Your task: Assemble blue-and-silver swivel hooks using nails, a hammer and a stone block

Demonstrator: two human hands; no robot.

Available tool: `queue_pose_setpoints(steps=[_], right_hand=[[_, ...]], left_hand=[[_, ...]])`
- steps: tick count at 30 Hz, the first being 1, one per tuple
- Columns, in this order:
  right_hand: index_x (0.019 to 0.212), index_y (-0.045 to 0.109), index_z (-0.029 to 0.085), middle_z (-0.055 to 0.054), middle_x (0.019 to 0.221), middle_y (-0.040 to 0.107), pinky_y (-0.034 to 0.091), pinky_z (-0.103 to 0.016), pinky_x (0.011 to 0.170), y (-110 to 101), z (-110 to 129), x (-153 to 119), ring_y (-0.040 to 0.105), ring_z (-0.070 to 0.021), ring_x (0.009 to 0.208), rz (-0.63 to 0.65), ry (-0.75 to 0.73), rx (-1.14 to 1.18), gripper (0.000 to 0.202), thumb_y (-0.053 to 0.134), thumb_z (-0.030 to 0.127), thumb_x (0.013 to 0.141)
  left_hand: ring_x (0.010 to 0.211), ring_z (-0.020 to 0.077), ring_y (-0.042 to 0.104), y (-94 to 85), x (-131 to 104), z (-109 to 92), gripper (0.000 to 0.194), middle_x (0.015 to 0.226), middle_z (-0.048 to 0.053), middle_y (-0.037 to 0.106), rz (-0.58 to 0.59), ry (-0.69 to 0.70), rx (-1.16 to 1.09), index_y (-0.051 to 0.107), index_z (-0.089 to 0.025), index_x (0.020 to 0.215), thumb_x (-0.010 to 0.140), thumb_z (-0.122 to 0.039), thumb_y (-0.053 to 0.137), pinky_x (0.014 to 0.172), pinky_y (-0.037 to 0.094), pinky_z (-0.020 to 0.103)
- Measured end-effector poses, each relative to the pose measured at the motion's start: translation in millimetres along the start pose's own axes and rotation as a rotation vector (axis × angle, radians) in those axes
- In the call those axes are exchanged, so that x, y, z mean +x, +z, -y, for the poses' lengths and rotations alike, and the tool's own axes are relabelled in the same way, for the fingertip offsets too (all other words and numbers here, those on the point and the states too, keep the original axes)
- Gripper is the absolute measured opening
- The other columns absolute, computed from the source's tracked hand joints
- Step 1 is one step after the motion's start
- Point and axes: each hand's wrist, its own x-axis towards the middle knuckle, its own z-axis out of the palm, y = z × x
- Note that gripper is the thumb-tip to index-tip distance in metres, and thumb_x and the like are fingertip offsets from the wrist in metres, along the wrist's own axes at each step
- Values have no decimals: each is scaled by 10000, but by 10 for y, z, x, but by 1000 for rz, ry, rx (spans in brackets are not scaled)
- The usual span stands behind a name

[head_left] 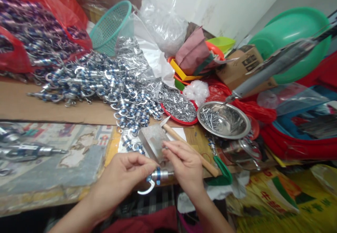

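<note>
My left hand [129, 173] is closed in a pinch on a silver-and-blue metal fitting [158, 175] with a curved hook, held at the near edge of the bench. My right hand [185, 162] is at the fitting's right, thumb and fingertips pinched together. Something small and dark shows at those fingertips, too small to name. Just beyond both hands sits a grey metal block [152, 140]. A hammer [191, 145] with a wooden handle lies to the block's right, its handle running behind my right hand.
A large heap of similar fittings [105, 80] covers the bench's back left. Behind the block stands a red tray [187, 122] of small metal pieces. Right of it is a steel bowl [238, 129] holding pins. A grey power tool [276, 64] hangs above the bowl.
</note>
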Motion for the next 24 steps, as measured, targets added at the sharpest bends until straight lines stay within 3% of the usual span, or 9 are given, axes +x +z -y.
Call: queue_pose_setpoints(steps=[2,5,11,15,18,21,24], right_hand=[[858,737,215,-37,783,700,537,-239,631,-79,9,99,653,-149,707,89,7,-27,199,604,104,759],[773,738,193,-50,773,702,533,-260,681,-178,46,181,655,-161,745,170,-39,-67,160,598,114,769],[824,736,153,-97,839,717,544,-261,697,-86,131,53,672,-174,765,285,-181,-32,150,632,91,736],[793,735,109,-100,734,705,532,-240,640,7,136,8,659,-162,688,234,-105,-16,150,603,63,739],[776,737,104,-100,719,695,519,-239,617,18,124,13,651,-160,665,209,-18,-8,129,614,89,741],[782,738,100,-102,723,684,510,-240,615,16,120,0,645,-161,669,194,19,-4,126,619,108,743],[787,739,105,-94,722,673,501,-235,606,23,132,-15,638,-156,667,191,51,-11,128,618,121,747]], left_hand=[[430,59,497,-35,31,21,155,500,-30,618,-26,-119,-168,678,-152,586,661,-284,710,414,385,142],[492,53,527,-85,73,38,146,537,-32,622,-52,-192,-340,669,-138,575,618,-245,758,474,418,129],[543,69,566,-65,110,39,136,586,-1,674,-71,-181,-368,703,-133,611,615,-254,767,503,441,130],[628,116,618,-7,88,64,169,656,19,708,-120,-160,-371,723,-137,707,640,-290,749,617,511,199],[697,153,653,32,38,77,329,751,19,724,-175,-128,-375,689,-164,935,651,-324,740,677,542,259],[753,167,666,58,-16,82,702,809,3,721,-206,-57,-366,525,-210,1194,551,-238,806,663,542,235],[765,158,657,51,-22,94,862,809,-11,701,-206,22,-316,410,-212,1274,512,-180,811,670,535,215]])
